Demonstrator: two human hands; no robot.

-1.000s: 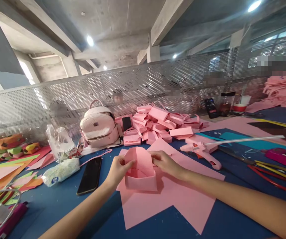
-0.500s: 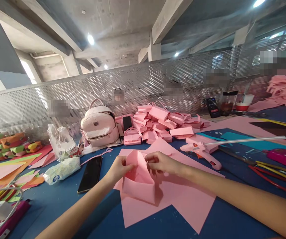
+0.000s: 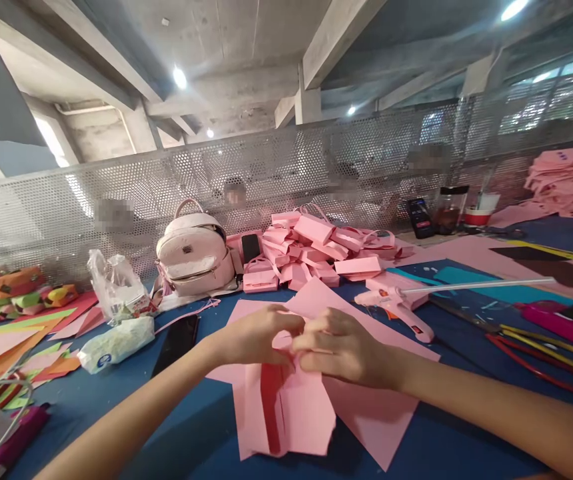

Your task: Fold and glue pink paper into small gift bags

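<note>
Both of my hands meet at the far end of a folded pink paper box (image 3: 309,413), which lies partly opened out with a darker slit along its near side. My left hand (image 3: 264,333) curls round the box's left far edge, thumb and fingers closed on the paper. From the right, my right hand (image 3: 349,347) pinches the same far end, its fingertips close to the left ones. Just what the fingertips grip is partly hidden. Beneath the box are large pink paper sheets (image 3: 381,427) on the blue table (image 3: 191,433).
Behind are a pile of pink paper boxes (image 3: 311,243) and a pale backpack (image 3: 194,257). A pink glue gun (image 3: 399,307) and scissors (image 3: 466,317) lie right. To the left are a black phone (image 3: 176,340), a tissue pack (image 3: 116,343) and a power strip (image 3: 19,433).
The paper box has been turned and tipped, so its near side now spreads toward me. Both hands have come together over its far end, and the view has shifted slightly.
</note>
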